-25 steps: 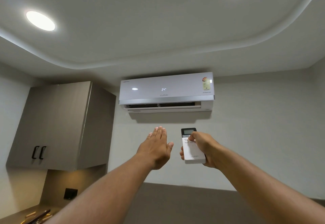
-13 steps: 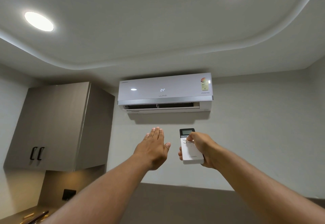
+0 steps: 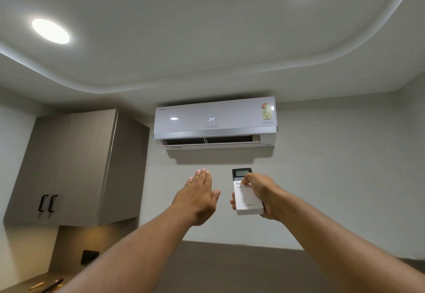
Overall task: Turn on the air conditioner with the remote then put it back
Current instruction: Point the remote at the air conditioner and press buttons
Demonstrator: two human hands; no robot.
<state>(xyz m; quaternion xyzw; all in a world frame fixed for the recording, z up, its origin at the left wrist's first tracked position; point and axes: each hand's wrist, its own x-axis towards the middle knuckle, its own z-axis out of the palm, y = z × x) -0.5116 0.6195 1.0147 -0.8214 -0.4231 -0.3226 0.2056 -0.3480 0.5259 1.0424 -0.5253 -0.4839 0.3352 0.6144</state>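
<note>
I read "LLOYD" and "INVERTER" on the AC (image 3: 215,121), with "24°" lit on its front and its flap open; the remote (image 3: 247,192) also says "LLOYD". It hangs on a pale wall beside a grey cabinet (image 3: 76,166), under two round lights (image 3: 50,31). My right hand (image 3: 264,195) clamps the remote, thumb on its buttons; my left hand (image 3: 197,197) is flat, fingers together, just beside it. Both hands sit as they did half a second ago.

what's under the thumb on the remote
The right hand holds the remote upright, thumb on the upper button area below its screen. Two small round buttons show beside the thumb; the button beneath it is covered, so which one is pressed cannot be told.
</note>
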